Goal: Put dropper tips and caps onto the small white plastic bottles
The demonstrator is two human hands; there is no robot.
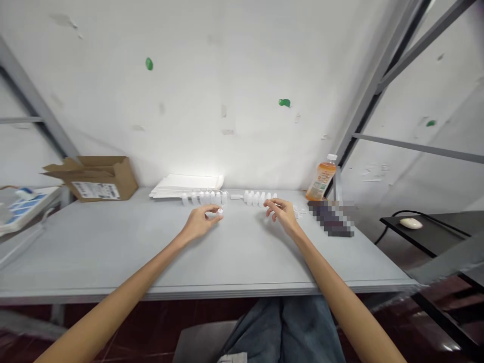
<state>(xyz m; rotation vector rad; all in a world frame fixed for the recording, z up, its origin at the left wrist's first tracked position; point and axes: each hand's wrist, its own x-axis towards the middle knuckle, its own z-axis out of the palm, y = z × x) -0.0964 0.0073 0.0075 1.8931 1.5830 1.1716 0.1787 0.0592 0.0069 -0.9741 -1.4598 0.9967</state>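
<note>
My left hand (200, 222) pinches a small white bottle (220, 212) between thumb and fingertips, just above the table; most of the bottle is hidden. My right hand (282, 213) hovers over the table with its fingers bent and apart, and I see nothing in it. Just behind and left of it stands a group of small white bottles (254, 198). Another row of small white bottles (202, 198) is behind my left hand. A small clear-and-white piece (236, 197) lies between the two groups. Beside my right hand is a scatter of small white parts (300, 212).
A stack of white sheets (187, 185) lies against the wall, right of an open cardboard box (99, 179). An orange drink bottle (321, 179) stands at the back right, with a blurred-out dark object (333, 219) before it. The grey table's (242, 262) front edge is near my lap.
</note>
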